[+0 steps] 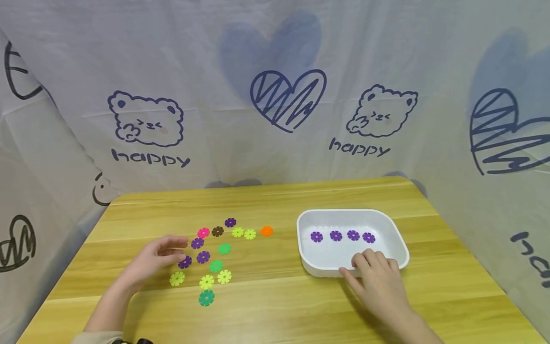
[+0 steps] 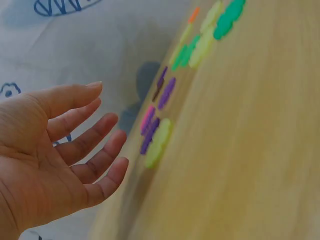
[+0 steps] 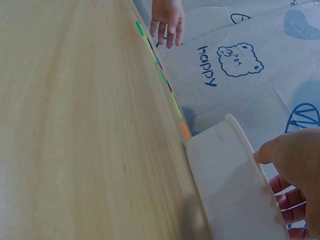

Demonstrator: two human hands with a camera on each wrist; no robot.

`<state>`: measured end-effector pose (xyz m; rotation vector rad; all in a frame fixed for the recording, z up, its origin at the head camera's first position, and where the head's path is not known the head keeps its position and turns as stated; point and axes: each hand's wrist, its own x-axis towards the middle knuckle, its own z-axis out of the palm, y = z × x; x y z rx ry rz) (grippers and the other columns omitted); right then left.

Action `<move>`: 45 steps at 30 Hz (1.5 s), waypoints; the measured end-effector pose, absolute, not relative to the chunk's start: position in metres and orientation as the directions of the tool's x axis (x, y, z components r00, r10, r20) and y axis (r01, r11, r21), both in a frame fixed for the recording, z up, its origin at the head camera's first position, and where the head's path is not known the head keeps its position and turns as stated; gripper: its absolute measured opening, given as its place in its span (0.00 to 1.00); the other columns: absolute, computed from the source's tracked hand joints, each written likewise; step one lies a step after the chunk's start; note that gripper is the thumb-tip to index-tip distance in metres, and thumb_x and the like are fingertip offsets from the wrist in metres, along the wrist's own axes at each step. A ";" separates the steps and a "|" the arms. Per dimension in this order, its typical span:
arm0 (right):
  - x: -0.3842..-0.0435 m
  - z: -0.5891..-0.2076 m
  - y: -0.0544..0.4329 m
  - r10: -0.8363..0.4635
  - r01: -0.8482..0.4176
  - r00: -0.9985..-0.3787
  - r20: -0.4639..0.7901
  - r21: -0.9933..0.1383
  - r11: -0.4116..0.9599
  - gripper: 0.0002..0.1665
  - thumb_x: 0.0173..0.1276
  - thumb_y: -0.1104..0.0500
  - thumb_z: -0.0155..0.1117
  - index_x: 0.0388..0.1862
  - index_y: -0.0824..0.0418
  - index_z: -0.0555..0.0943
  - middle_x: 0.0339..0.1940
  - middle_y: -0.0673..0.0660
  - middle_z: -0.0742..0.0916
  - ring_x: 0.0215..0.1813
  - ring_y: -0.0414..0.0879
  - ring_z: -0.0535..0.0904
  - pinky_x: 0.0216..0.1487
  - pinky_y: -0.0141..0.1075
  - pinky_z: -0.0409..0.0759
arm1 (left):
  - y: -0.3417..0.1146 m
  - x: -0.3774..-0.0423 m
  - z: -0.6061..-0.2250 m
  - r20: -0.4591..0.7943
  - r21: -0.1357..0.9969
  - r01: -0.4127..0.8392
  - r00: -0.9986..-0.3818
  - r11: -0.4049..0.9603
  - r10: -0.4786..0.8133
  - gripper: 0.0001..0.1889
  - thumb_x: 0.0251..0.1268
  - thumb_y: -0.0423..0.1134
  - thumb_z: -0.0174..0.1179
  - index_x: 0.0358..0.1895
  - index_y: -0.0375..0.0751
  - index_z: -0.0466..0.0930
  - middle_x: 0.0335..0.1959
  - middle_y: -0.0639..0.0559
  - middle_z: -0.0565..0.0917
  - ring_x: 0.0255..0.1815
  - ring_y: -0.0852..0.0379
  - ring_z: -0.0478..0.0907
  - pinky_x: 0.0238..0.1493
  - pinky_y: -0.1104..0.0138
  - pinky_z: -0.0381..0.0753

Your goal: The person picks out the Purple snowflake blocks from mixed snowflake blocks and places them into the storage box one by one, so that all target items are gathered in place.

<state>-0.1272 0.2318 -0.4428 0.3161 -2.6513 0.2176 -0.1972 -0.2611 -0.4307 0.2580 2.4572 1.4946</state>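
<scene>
My left hand (image 1: 156, 258) hovers at the left edge of a scatter of notched plastic discs, fingers loosely bent and spread with nothing between them. Close by its fingertips lie a purple disc (image 1: 185, 262) and another purple disc (image 1: 197, 243); a yellow disc (image 1: 177, 278) is just nearer me. On the right, a white tray (image 1: 315, 273) has several purple discs (image 1: 336, 236) in a row on its floor. At the tray's front rim, my right hand (image 1: 380, 282) grips the wall, thumb at the rim and fingers curled over inside; in the right wrist view the wall partly hides those fingers.
Pink (image 1: 204, 232), brown (image 1: 217, 231), green (image 1: 216, 266), teal (image 1: 206, 298) and orange (image 1: 267, 231) discs lie flat on the wooden table (image 1: 275, 315), with more yellow ones among them. A printed cloth (image 1: 223, 134) hangs behind and along both sides.
</scene>
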 end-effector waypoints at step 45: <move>-0.127 -0.441 0.232 -0.187 -0.254 -0.869 0.458 -0.088 0.963 0.17 0.60 0.43 0.68 0.31 0.53 0.76 0.30 0.48 0.75 0.35 0.45 0.69 0.40 0.41 0.68 | -0.231 -0.208 -0.405 -0.167 0.850 -0.046 -0.968 0.525 0.185 0.18 0.64 0.39 0.63 0.51 0.31 0.75 0.39 0.48 0.80 0.42 0.53 0.77 0.45 0.63 0.81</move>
